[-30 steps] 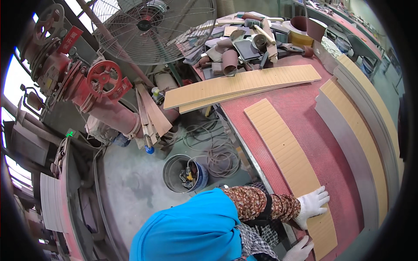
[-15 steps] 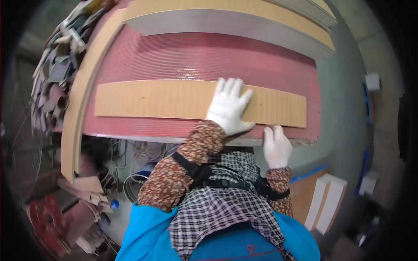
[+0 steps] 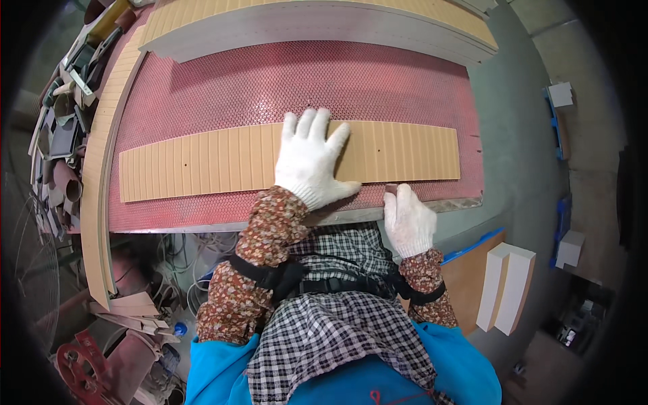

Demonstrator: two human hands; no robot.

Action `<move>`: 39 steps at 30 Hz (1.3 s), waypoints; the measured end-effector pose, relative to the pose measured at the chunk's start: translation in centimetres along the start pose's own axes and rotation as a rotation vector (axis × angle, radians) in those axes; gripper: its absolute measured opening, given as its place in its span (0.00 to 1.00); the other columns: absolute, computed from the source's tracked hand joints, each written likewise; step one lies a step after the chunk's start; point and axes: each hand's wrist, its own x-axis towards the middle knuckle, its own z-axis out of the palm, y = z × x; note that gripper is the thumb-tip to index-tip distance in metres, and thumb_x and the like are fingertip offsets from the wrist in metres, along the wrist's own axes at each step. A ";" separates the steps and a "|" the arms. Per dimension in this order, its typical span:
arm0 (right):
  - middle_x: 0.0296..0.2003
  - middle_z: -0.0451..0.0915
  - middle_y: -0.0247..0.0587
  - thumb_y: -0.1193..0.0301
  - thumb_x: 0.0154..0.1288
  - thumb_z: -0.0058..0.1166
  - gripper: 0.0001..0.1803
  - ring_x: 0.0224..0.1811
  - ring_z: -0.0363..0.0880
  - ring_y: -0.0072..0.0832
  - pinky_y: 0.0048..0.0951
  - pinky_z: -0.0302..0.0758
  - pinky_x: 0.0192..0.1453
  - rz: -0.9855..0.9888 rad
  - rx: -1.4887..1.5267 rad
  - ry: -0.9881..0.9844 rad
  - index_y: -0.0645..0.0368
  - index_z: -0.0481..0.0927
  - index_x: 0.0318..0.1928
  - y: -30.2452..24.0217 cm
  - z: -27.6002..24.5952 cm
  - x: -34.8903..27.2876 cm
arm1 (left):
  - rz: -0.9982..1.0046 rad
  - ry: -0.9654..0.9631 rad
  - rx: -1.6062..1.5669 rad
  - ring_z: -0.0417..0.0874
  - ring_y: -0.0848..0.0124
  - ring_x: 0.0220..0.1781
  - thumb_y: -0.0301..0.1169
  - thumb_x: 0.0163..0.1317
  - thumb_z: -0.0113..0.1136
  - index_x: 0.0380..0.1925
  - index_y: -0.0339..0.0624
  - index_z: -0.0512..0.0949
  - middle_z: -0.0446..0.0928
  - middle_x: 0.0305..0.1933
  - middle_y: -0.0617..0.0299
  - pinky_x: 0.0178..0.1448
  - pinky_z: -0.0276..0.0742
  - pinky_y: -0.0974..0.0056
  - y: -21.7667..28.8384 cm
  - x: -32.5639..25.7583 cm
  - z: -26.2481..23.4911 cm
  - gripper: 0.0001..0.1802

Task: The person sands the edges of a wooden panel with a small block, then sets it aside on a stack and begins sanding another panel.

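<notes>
A long, thin tan board [image 3: 229, 162] with cross grooves and two small dark holes lies flat on the red textured mat [image 3: 283, 84]. My left hand [image 3: 310, 162], in a white knit glove, rests on the middle of the board with fingers spread. My right hand [image 3: 409, 219], gloved the same way, is closed at the near long edge, right of centre. Between its thumb and fingertips shows a small brown piece [image 3: 391, 189], which looks like sandpaper. The fingers hide most of this piece, and I cannot tell whether it touches the board.
Stacked tan-faced boards [image 3: 324, 27] line the far side. Another long board [image 3: 111, 135] runs along the left, beside a heap of rolled scraps [image 3: 64, 135]. White blocks [image 3: 506, 287] stand at lower right. A red machine part [image 3: 81, 364] sits at lower left.
The whole view has shifted somewhat. My left hand has moved leftward along the board, still spread. My right hand has gone slightly left along the near edge; the brown piece now shows more clearly.
</notes>
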 end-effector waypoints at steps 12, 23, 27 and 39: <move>0.34 0.86 0.47 0.62 0.75 0.58 0.11 0.35 0.86 0.50 0.47 0.81 0.38 0.047 0.314 0.134 0.57 0.81 0.42 0.3 -0.4 0.7 | -0.014 0.063 0.060 0.68 0.44 0.71 0.60 0.38 0.78 0.67 0.50 0.75 0.71 0.64 0.42 0.80 0.50 0.34 -3.1 -1.5 -0.1 0.53; 0.27 0.83 0.46 0.62 0.75 0.59 0.12 0.26 0.85 0.45 0.43 0.80 0.28 -0.062 0.171 0.205 0.55 0.79 0.36 -1.3 -0.2 2.6 | -0.068 0.022 0.059 0.65 0.42 0.75 0.61 0.40 0.77 0.70 0.51 0.73 0.69 0.68 0.41 0.83 0.47 0.32 -2.0 -1.2 0.3 0.54; 0.26 0.83 0.46 0.62 0.75 0.58 0.13 0.25 0.85 0.46 0.43 0.79 0.27 -0.062 0.133 0.152 0.55 0.78 0.35 -1.5 0.2 2.5 | -0.077 0.001 0.037 0.64 0.42 0.76 0.61 0.41 0.76 0.70 0.51 0.72 0.69 0.69 0.40 0.84 0.46 0.32 -2.0 -1.2 0.2 0.55; 0.28 0.86 0.47 0.61 0.75 0.56 0.12 0.26 0.87 0.44 0.43 0.82 0.30 -0.097 0.051 0.153 0.56 0.81 0.38 -2.0 0.0 4.6 | -0.073 0.033 0.009 0.67 0.42 0.74 0.60 0.40 0.76 0.68 0.49 0.75 0.70 0.67 0.39 0.82 0.48 0.33 -2.0 -0.9 0.0 0.53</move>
